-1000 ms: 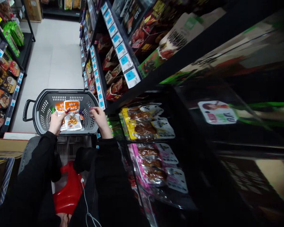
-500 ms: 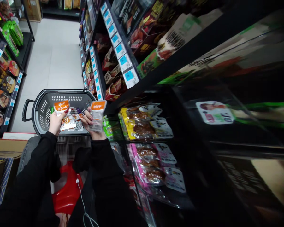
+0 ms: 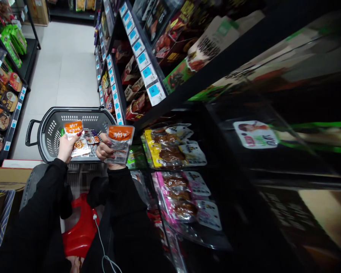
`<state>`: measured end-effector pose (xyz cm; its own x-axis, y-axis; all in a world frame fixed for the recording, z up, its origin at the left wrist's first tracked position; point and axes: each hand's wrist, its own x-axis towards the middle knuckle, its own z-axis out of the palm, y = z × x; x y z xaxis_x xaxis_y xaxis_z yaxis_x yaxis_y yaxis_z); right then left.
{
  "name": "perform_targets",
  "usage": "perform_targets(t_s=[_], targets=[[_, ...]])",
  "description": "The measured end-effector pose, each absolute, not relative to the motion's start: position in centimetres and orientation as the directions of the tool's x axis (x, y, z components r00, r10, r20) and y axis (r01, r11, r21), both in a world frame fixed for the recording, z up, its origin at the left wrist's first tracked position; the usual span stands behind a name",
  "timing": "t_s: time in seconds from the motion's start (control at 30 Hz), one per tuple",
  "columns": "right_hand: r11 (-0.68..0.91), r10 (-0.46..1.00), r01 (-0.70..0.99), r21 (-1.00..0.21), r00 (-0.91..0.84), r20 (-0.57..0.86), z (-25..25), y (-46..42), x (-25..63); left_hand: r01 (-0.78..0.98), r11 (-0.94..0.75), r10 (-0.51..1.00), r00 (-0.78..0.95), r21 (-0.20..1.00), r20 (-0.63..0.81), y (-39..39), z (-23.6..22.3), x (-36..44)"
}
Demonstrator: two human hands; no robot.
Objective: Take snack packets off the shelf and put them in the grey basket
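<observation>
Over the grey shopping basket point(image 3: 49, 136), my left hand point(image 3: 66, 147) is closed on an orange-and-white snack packet point(image 3: 74, 127), its thumb across the front. My right hand point(image 3: 104, 148) grips a second snack packet point(image 3: 121, 142), orange at the top and silvery grey below, with a barcode near its lower edge. That packet is at the basket's right end, facing up toward me. Several small packets point(image 3: 92, 138) lie inside the basket between my hands, partly hidden by them.
Shelves with price tags point(image 3: 142, 58) and packaged food rise close on the right. Yellow packs point(image 3: 170, 148) and pink packs point(image 3: 179, 197) sit in bins there. A red stool point(image 3: 78, 227) is below me, a cardboard box point(image 3: 5, 178) at left. The pale floor aisle point(image 3: 61, 68) runs ahead.
The packet in my right hand has moved slightly right and turned, so its orange top and printing show more squarely. My left hand keeps its packet almost in place.
</observation>
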<state>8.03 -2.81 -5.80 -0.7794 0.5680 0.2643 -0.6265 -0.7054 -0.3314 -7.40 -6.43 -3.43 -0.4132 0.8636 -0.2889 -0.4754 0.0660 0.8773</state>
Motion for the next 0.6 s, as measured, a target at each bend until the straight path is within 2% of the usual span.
perform_targets(t_s=[0.1, 0.2, 0.3, 0.5, 0.6], targets=[[-0.684, 0.549, -0.532, -0.499, -0.826, 0.128, -6.4, -2.5, 8.3, -0.463, 0.07, 0.853, -0.431, 0.884, -0.293, -6.4, -3.5, -7.5], [-0.675, 0.553, -0.456, -0.58, -0.833, 0.012, -6.8, -2.3, 8.5, -0.46, 0.075, 0.85, -0.435, 0.885, -0.298, -6.4, -3.5, -7.5], [-0.666, 0.588, -0.466, -0.582, -0.809, -0.025, -6.7, -2.6, 8.4, -0.467, 0.074, 0.855, -0.425, 0.881, -0.298, -6.4, -3.5, -7.5], [-0.515, 0.818, -0.705, -0.487, -0.574, -0.034, -4.9, -3.5, 7.8, -0.477, 0.089, 0.867, -0.395, 0.874, -0.304, -6.4, -3.4, -7.5], [-0.43, 0.868, -0.702, -0.568, -0.494, -0.047, -3.8, -3.7, 7.7, -0.479, 0.092, 0.865, -0.396, 0.873, -0.309, -6.4, -3.4, -7.5]])
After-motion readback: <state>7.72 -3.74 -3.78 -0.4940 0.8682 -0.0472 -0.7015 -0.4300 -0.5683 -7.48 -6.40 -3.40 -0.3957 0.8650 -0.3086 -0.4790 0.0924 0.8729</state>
